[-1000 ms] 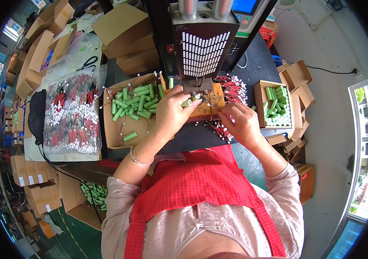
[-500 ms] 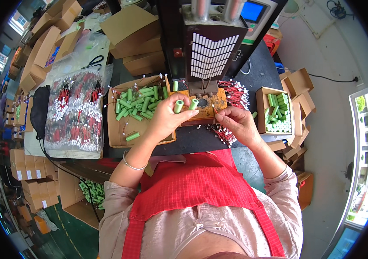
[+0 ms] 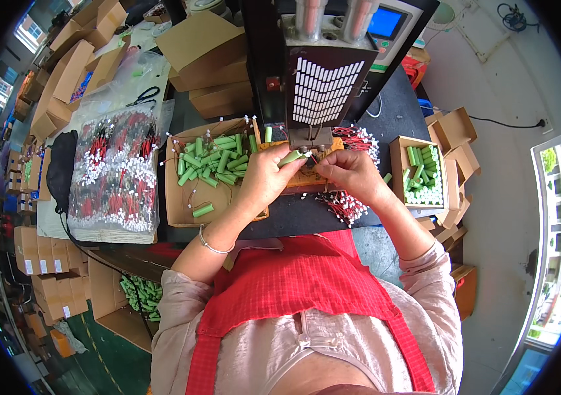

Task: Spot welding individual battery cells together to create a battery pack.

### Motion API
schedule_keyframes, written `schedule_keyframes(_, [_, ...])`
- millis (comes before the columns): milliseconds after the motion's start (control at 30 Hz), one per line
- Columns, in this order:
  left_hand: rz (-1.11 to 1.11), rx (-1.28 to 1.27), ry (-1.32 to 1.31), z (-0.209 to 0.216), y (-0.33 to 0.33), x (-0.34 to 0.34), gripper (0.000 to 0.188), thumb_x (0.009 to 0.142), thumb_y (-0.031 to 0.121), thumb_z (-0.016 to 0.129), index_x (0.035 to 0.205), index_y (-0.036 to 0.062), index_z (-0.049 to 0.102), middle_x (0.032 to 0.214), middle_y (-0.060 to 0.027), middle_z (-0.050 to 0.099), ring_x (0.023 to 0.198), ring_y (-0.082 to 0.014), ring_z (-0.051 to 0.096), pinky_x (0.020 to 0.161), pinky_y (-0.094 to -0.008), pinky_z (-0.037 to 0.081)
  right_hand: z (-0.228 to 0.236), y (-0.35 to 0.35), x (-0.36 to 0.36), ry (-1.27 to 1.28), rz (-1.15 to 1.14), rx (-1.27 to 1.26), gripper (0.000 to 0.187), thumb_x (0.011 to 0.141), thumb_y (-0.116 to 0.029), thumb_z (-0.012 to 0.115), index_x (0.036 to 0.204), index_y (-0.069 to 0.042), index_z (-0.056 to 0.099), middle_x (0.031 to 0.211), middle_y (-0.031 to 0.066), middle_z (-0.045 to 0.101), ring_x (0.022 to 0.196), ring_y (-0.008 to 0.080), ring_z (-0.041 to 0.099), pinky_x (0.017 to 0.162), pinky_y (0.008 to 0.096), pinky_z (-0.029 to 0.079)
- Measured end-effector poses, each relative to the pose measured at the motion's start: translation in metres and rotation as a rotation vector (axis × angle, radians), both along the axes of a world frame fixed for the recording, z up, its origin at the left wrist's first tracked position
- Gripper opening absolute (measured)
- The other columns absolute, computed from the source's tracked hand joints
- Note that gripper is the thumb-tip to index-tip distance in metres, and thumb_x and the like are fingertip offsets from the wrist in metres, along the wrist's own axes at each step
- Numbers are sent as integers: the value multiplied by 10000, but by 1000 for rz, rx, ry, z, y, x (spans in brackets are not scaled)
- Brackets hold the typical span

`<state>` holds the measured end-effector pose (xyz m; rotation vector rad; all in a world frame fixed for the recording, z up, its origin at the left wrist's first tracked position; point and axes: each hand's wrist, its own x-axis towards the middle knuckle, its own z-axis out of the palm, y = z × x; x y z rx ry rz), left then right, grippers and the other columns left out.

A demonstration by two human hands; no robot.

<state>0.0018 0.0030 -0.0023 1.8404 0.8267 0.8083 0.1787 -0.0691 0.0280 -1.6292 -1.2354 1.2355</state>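
Observation:
My left hand (image 3: 267, 176) is closed around a green cylindrical battery cell (image 3: 289, 158), its end pointing at the welding head (image 3: 310, 138) of the dark bench machine. A second cell, if still in that hand, is hidden by the fingers. My right hand (image 3: 351, 172) pinches a thin wire lead (image 3: 314, 159) against the cell's end. Both hands work just over the worn yellow block (image 3: 337, 145) under the head. Left of them stands an open cardboard box (image 3: 180, 197) of loose green cells, some with wires attached.
A smaller carton (image 3: 395, 158) of green cells stands at the right. Bunches of red wire leads (image 3: 354, 139) with white connectors lie beside the block. Bagged leads (image 3: 115, 168) cover the left side. One cell (image 3: 268, 133) stands upright behind my left hand.
Both hands have moved closer together and toward the welding head. The cell in my left hand has tilted from near upright to lying toward the head, meeting the wire lead.

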Motion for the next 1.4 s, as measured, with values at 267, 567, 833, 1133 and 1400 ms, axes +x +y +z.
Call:
schedule_keyframes(267, [-17,-50,31,7,0,-2,226,793,104,642,1012,53,620,719,-93,633,607,-85,538,579,-261,454,-2,-5,4,20,-4,82,226,856,-225,605,875,-4,648,697,-1,596,599,47,536,545,197,453])
schedule_keyframes(567, [367,78,96,-21,48,-97,257,813,97,604,1054,5,598,992,-86,565,857,-149,560,721,-246,454,-38,-37,74,-512,-22,136,161,776,-106,658,882,10,618,718,62,619,662,95,567,621,249,472])
schedule_keyframes(833, [245,20,174,-3,22,-85,242,799,75,624,1040,47,628,875,-25,485,648,-70,462,567,-192,399,-39,-47,72,-554,117,48,181,688,-96,668,840,-7,630,676,110,624,615,199,616,589,299,483])
schedule_keyframes(1133, [-5,-268,-239,14,-16,-36,236,794,34,643,1027,4,621,850,12,485,718,-52,479,625,-171,414,5,-73,104,-639,-172,192,91,755,-37,644,837,2,638,727,60,629,643,106,586,598,233,470])
schedule_keyframes(1400, [-135,-694,-609,14,-41,13,257,798,-20,619,1051,9,584,913,-27,588,860,-97,578,790,-223,488,2,-84,50,-41,-199,323,37,794,-3,626,818,-15,601,776,-2,598,705,49,540,624,182,447])
